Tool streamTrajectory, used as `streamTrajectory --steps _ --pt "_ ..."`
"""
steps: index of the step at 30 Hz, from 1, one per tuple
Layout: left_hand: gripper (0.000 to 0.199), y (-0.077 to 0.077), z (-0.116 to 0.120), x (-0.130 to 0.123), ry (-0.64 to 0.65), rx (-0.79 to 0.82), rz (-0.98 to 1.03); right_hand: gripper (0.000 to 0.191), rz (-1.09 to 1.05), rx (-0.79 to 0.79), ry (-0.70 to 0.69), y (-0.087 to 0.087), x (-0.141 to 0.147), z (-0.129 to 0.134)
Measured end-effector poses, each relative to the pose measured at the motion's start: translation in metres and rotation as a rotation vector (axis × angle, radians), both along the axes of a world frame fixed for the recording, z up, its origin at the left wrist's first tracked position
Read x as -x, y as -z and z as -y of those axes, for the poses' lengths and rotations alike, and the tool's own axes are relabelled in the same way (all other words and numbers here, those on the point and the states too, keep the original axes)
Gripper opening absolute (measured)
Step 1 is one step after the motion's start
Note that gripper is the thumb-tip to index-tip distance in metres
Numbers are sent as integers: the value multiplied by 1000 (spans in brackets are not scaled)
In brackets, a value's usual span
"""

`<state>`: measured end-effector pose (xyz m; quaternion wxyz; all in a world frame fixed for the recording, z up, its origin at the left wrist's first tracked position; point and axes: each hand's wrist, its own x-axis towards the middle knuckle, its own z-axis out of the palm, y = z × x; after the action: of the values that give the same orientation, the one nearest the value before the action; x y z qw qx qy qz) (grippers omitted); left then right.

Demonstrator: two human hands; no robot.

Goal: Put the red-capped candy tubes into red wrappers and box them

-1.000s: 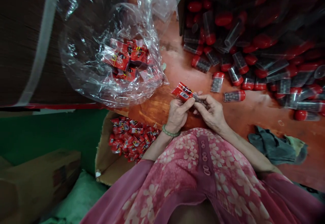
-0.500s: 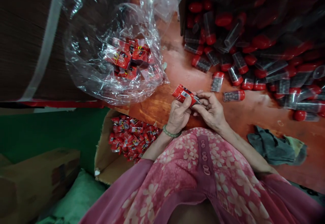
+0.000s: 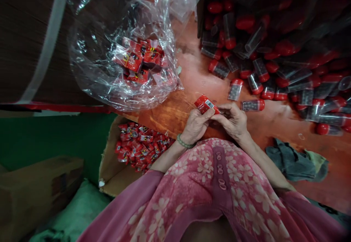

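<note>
Sitting low at the left, an open brown cardboard box holds a heap of small glossy red packets. Its mouth lies just beyond the table edge, so anything knocked off there could drop into the heap and be hard to pick out. Above it, a large crumpled clear plastic bag spreads over the tabletop with red printed pieces inside; its loose film could snag on a sleeve or wrist and drag the contents along.

Near the table's front edge, the left hand, with a green beaded bracelet at the wrist, pinches a small red printed packet with a white barcode patch. The right hand meets it, thumb and fingers closed around the packet's right end. What those fingers cover I cannot tell. Too hard a squeeze might crease or split the wrapping; too light a grip might let it slip over the edge.

Just beside the right hand lies a clear cylindrical tube with a red cap, which a careless knuckle could set rolling. Beyond, more red-capped clear tubes are piled loosely, and a bump might start a slide. Farther right, a crumpled dark grey-green cloth lies near the right forearm, where it could catch.
</note>
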<state>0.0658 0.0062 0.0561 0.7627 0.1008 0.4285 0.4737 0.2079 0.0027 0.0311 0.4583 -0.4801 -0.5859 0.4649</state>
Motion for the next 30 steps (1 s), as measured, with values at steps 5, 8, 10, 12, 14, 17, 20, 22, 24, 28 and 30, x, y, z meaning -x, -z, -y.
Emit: streamTrajectory --steps 5,8,10,12,14,17,20,22,24,28,30 --pt "46 -5 2 -2 40 -20 -12 34 -236 135 52 -3 3 2" --pt "45 -8 4 -5 65 -62 -16 33 -348 143 88 -8 5 2" --pt "44 -8 6 -6 72 -89 -10 37 -345 145 111 -10 5 3" --pt "44 -7 7 -7 72 -103 -15 40 -329 156 116 -9 6 3" --pt "43 -7 9 -5 78 -111 -41 39 -327 162 81 -9 7 4" --pt "40 -10 18 14 94 -126 -156 36 -274 138 -119 -13 7 6" --pt "40 -23 42 59 135 -116 -428 36 -85 53 -277 -22 1 8" --pt "44 -33 65 104 178 -69 -701 26 99 -46 -252 -28 -9 7" --pt "45 -40 91 155 231 48 -1021 15 308 -150 -187 -32 -23 4" --pt "52 -45 127 222 543 344 -1858 13 669 -284 -90 -34 -55 -10" --pt "62 -46 128 218 551 292 -2100 18 791 -289 -99 -33 -63 -18"
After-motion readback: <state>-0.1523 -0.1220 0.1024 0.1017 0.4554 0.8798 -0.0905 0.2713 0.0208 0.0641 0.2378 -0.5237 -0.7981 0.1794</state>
